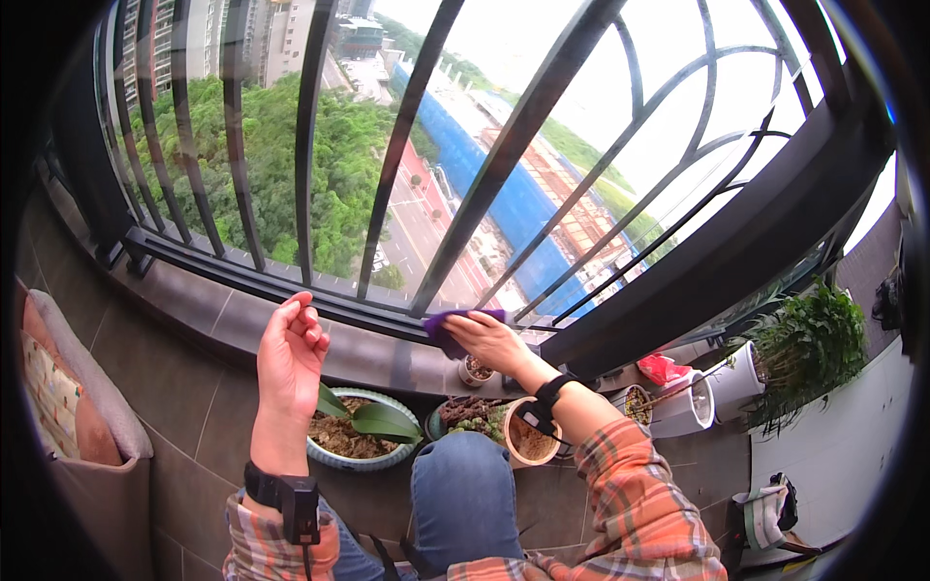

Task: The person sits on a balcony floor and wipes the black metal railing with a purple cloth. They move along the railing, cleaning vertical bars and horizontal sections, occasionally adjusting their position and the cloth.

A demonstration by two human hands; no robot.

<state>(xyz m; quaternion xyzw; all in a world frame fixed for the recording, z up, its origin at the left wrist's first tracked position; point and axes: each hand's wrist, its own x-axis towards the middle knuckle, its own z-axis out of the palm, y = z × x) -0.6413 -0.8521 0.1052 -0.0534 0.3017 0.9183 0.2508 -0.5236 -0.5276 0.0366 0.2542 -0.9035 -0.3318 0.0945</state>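
Observation:
A purple cloth (445,343) lies beneath the fingers of my right hand (488,340). I press it flat against the bottom rail (363,312) of the dark metal balcony railing, by the foot of a bar. My left hand (294,356) is raised in front of the tiled ledge (251,319), its fingers loosely curled and nothing in it. Just below my right hand, a small white pot (476,372) stands on the ledge. A wide pale-rimmed planter (363,465) with broad green leaves sits beside my left wrist. Both wrists wear black straps with small boxes.
A beige pot of soil (534,439) is close to my knee. White planters (697,410), a red plastic bag (662,369) and a leafy plant (806,348) line the right side. At left is a cushioned seat (102,436). Beyond the railing, trees and a road lie far below.

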